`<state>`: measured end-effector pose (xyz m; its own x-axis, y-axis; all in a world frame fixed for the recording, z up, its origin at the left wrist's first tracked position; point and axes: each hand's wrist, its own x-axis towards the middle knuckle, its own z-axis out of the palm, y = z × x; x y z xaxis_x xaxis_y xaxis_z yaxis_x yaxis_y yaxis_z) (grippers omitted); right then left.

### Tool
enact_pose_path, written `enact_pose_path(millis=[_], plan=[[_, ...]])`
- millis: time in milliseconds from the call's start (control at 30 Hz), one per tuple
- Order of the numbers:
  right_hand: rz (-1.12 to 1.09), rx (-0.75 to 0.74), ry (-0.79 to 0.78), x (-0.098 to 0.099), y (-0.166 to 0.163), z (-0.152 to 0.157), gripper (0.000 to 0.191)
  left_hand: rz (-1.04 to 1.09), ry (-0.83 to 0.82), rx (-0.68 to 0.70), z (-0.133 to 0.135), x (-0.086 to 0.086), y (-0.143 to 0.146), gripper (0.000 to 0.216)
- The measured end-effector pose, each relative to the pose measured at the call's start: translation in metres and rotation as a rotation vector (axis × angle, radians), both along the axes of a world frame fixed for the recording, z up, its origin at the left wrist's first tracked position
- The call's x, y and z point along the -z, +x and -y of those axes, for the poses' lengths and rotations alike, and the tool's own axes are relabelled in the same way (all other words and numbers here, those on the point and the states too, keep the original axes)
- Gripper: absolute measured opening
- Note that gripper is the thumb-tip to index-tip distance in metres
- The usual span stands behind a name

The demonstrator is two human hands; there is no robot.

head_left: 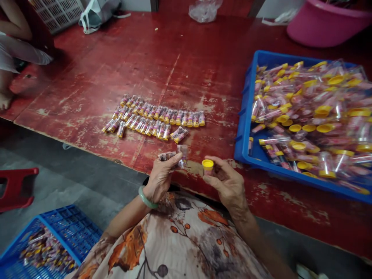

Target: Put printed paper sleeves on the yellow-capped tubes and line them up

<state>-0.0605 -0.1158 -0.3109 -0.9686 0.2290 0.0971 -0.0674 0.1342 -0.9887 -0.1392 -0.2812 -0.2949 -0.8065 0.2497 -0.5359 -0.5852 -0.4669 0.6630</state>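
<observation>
My left hand (161, 172), with a green bangle (147, 197) at its wrist, pinches a small clear wrapped tube (182, 156) between thumb and fingers. Another printed tube (167, 155) lies along its fingers. A short way to the right, my right hand (228, 180) grips a clear tube with a yellow cap (207, 164), cap end up. Both hands are over the front edge of the red table (192, 73). Just beyond them, small yellow-ended tubes (151, 112) lie side by side in two rows, with a loose pair (179, 134) nearer my left hand.
A blue tray (245, 116) heaped with yellow-capped tubes stands at right. Below left are a blue basket (69, 228) of small tubes and a red stool (19, 190). A pink tub (325, 23) and plastic bag (205, 11) sit behind. Another person (20, 38) sits far left.
</observation>
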Motion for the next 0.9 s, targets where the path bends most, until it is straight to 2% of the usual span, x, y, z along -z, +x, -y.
enact_pose_path(millis=[100, 200, 300, 433, 667, 900], plan=[[0.073, -0.034, -0.175, 0.000, 0.007, 0.000, 0.051, 0.010, 0.026, -0.034, -0.002, 0.000, 0.001, 0.030], [0.049, -0.083, -0.259, -0.006, 0.011, 0.003, 0.040, 0.064, 0.076, -0.053, -0.007, -0.003, 0.001, 0.030], [-0.079, -0.029, -0.260, -0.014, 0.011, 0.009, 0.032, 0.119, 0.115, -0.058, -0.013, -0.007, 0.003, 0.031], [-0.259, 0.071, -0.127, -0.015, 0.006, 0.016, 0.030, 0.174, 0.166, -0.062, -0.019, -0.005, 0.007, 0.030], [-0.376, 0.191, 0.200, -0.013, 0.010, 0.015, 0.027, 0.270, 0.204, -0.023, -0.025, -0.010, 0.010, 0.022], [-0.494, 0.135, 0.363, -0.015, 0.017, 0.010, 0.030, 0.314, 0.231, -0.052, -0.030, -0.014, 0.010, 0.018]])
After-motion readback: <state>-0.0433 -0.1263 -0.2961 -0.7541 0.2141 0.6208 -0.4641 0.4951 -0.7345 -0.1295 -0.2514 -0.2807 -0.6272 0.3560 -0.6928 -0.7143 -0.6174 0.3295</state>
